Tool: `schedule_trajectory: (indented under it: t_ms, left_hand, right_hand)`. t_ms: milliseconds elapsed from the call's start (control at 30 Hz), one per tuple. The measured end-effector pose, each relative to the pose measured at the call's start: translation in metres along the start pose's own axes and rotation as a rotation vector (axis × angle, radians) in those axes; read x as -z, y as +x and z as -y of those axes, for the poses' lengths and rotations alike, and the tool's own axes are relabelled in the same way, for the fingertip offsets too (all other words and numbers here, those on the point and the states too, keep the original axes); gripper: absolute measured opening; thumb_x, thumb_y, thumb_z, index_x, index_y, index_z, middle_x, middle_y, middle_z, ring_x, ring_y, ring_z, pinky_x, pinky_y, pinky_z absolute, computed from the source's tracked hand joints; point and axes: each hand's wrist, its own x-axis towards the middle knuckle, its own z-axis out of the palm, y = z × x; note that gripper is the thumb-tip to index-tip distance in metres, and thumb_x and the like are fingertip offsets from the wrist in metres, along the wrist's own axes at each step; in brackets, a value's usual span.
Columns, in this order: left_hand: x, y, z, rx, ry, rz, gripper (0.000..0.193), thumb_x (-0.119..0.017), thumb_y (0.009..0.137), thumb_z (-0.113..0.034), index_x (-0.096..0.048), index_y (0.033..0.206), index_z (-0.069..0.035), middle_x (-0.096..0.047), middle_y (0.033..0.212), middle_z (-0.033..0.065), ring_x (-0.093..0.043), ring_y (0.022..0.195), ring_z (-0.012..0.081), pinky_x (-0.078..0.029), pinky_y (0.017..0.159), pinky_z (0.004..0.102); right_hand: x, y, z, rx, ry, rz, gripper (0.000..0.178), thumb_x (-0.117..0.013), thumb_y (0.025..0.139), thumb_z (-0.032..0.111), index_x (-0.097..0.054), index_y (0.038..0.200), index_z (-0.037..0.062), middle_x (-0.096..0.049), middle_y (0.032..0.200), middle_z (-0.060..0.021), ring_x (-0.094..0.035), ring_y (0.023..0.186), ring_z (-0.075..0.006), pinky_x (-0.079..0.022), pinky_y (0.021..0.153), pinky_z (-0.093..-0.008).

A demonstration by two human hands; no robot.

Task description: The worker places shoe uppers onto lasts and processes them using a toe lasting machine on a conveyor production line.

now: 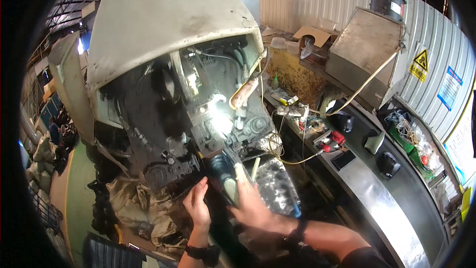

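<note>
A dark, glossy shoe-like piece (221, 168) with a pale oval end sits at the front of a machine head (213, 124), under a bright lamp glare. My right hand (252, 207) grips its right side, with a pale cover on a fingertip; motion smears part of this hand. To the left, my left hand (199, 206) is raised with its fingers stretched and nothing in it. It stays slightly apart from the piece. Glare and shadow hide where the piece meets the machine.
A conveyor bench (367, 183) runs along the right, carrying dark shoes (390, 165), a red tool (333, 141) and a phone-like black slab (343, 159). Crumpled tan cloth (144, 208) lies at lower left. A hose (364, 87) crosses the upper right. The machine's pale hood (168, 15) overhangs.
</note>
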Motion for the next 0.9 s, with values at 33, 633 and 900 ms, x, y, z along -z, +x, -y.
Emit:
schedule_trajectory:
  t_ms: [33, 633, 900]
  left_hand:
    - [-0.004, -0.002, -0.002, 0.054, 0.023, -0.051, 0.034, -0.051, 0.104, -0.019, -0.064, 0.113, 0.011, -0.066, 0.119, 0.0227, -0.064, 0.115, 0.0294, -0.049, 0.103, 0.0409]
    - [-0.142, -0.077, -0.074, 0.208, -0.261, 0.227, 0.047, -0.082, 0.073, 0.004, -0.064, 0.116, 0.001, -0.070, 0.107, 0.0089, -0.067, 0.092, 0.0159, -0.054, 0.085, 0.0300]
    - [-0.277, -0.131, -0.034, 0.565, -0.354, 0.373, 0.038, -0.075, 0.079, -0.008, -0.064, 0.113, 0.006, -0.070, 0.105, 0.0133, -0.068, 0.092, 0.0257, -0.056, 0.084, 0.0380]
  right_hand:
    - [-0.001, 0.002, -0.002, 0.026, -0.021, -0.039, 0.110, -0.078, 0.078, 0.013, 0.000, 0.154, -0.0046, -0.015, 0.158, -0.0304, -0.019, 0.147, -0.0463, -0.020, 0.115, -0.0627]
    - [0.132, -0.202, -0.048, 0.521, -0.128, -0.099, 0.077, -0.078, 0.077, 0.006, -0.039, 0.143, 0.0022, -0.032, 0.149, -0.0362, -0.034, 0.137, -0.0573, -0.032, 0.111, -0.0636]
    - [0.189, -0.323, -0.077, 0.086, -0.055, -0.330, 0.100, -0.085, 0.079, 0.028, -0.024, 0.153, -0.0025, -0.037, 0.151, -0.0265, -0.036, 0.142, -0.0400, -0.030, 0.117, -0.0522]
